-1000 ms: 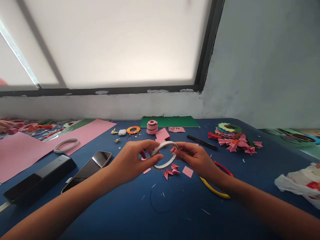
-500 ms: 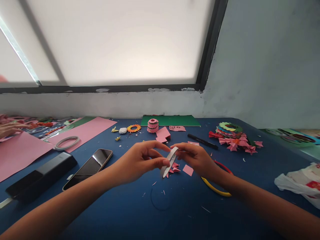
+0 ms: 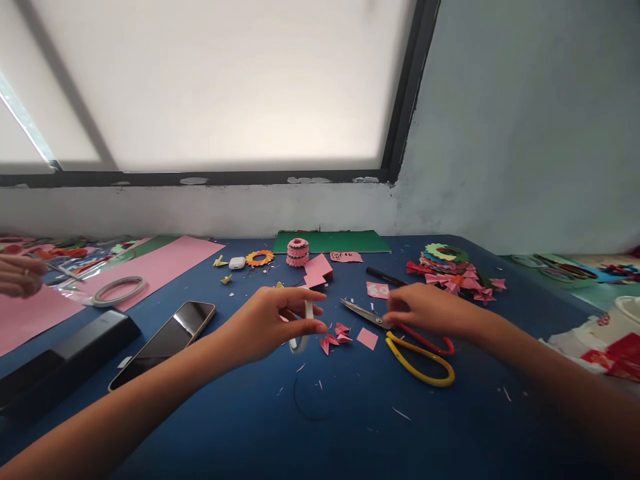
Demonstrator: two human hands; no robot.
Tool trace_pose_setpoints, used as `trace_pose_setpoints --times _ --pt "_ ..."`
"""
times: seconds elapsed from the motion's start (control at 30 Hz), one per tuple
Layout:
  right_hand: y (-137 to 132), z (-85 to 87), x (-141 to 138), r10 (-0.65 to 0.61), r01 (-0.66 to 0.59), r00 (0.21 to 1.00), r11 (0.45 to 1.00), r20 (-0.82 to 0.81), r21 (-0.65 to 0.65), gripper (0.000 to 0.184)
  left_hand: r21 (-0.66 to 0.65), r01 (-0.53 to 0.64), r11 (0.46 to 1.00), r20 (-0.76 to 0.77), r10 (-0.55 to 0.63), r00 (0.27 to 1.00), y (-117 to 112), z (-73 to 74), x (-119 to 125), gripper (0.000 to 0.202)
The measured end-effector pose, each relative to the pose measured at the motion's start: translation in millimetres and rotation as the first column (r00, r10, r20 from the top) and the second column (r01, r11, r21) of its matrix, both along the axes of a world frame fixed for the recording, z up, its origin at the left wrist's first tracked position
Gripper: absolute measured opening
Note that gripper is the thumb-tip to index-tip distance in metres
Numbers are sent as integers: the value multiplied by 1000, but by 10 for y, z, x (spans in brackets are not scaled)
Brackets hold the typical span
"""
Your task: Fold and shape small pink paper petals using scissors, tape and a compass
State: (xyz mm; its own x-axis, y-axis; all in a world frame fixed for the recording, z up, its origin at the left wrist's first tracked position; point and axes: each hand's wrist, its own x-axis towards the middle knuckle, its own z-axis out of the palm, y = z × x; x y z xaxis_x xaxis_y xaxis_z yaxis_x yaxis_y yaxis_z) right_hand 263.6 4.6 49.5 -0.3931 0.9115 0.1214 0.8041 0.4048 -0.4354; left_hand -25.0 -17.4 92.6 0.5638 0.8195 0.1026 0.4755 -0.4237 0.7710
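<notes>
My left hand (image 3: 280, 317) pinches a narrow roll of white tape (image 3: 300, 344) between thumb and fingers, held above the blue table. My right hand (image 3: 425, 308) is over the scissors (image 3: 420, 360), fingers curled together; what they hold, if anything, is hidden. The scissors have one red and one yellow handle, and their blades point toward the far left. Between the hands lie small folded pink paper pieces (image 3: 336, 339) and a pink paper square (image 3: 367, 339). Another pink patterned square (image 3: 377, 289) is just beyond the blades.
A phone (image 3: 167, 343) and black device (image 3: 70, 360) are at left, near pink sheets (image 3: 173, 267) and a larger tape roll (image 3: 119, 291). Paper rings (image 3: 299, 253) stand farther back. Right of the black pen (image 3: 386, 276) is a paper flower pile (image 3: 453, 270). Another person's hand (image 3: 20, 275) is far left.
My right hand has moved off the tape roll, away to the right and over the scissors. The left hand keeps the roll, now turned more upright. The view has shifted slightly right.
</notes>
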Motion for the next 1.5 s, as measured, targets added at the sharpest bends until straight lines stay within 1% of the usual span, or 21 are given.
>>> trace_pose_setpoints --times 0.03,0.13,0.17,0.23,0.33,0.43,0.47,0.57,0.67,0.73,0.8,0.87,0.93,1.03,1.1,1.17,1.33,1.43,1.5 --pt "-17 -63 98 -36 37 998 999 52 -15 34 50 -42 998 -79 46 996 50 -15 -13 43" --pt "-123 -274 262 -126 128 982 992 139 -4 30 182 -114 977 -283 163 945 178 -92 -27 47" --pt "-162 -334 276 -148 149 977 989 151 5 30 216 -122 969 -327 190 926 206 -125 -22 46" --pt "-220 -419 269 -172 171 973 985 156 19 30 242 -137 961 -358 219 908 244 -190 -3 45" --pt "-254 -473 225 -174 169 976 985 132 43 29 198 -156 968 -316 213 924 290 -280 18 41" --pt "-251 -485 188 -166 157 982 983 85 99 31 143 -153 978 -280 188 941 369 -361 -1 24" --pt "-249 -488 180 -164 154 984 979 69 130 33 118 -151 982 -267 177 947 401 -384 -14 22" --pt "-253 -505 165 -167 151 985 957 44 247 38 25 -140 990 -207 142 968 466 -423 -39 24" --pt "-283 -530 149 -163 139 986 931 42 338 39 -72 -126 989 -117 118 986 434 -410 -10 37" --pt "-314 -542 126 -131 95 990 895 53 437 38 -128 -107 986 -53 101 994 364 -388 37 46" --pt "-347 -543 89 -99 35 992 821 81 570 37 -178 -81 981 -1 82 997 277 -376 91 46" --pt "-380 -533 40 -83 -10 991 743 107 669 38 -234 -58 971 54 73 996 191 -384 142 40" --pt "-417 -515 -15 -77 -34 989 706 125 707 36 -281 -46 958 104 78 992 117 -408 185 34" --pt "-482 -484 -95 -71 -81 982 677 174 731 31 -327 -69 942 139 120 983 41 -445 227 31" --pt "-520 -466 -131 -69 -102 978 667 198 738 30 -334 -87 938 139 141 980 19 -452 236 32" --pt "-537 -451 -137 -67 -101 979 660 192 745 30 -313 -95 945 128 141 982 19 -441 231 33" --pt "-467 -439 10 -133 -59 974 625 181 778 35 -241 -118 963 136 154 979 79 -359 185 31" --pt "-409 -449 135 -182 -3 971 638 154 770 37 -204 -186 961 129 214 968 162 -297 123 29" --pt "-386 -448 195 -215 41 968 650 133 759 40 -114 -247 962 115 259 959 250 -261 58 29"
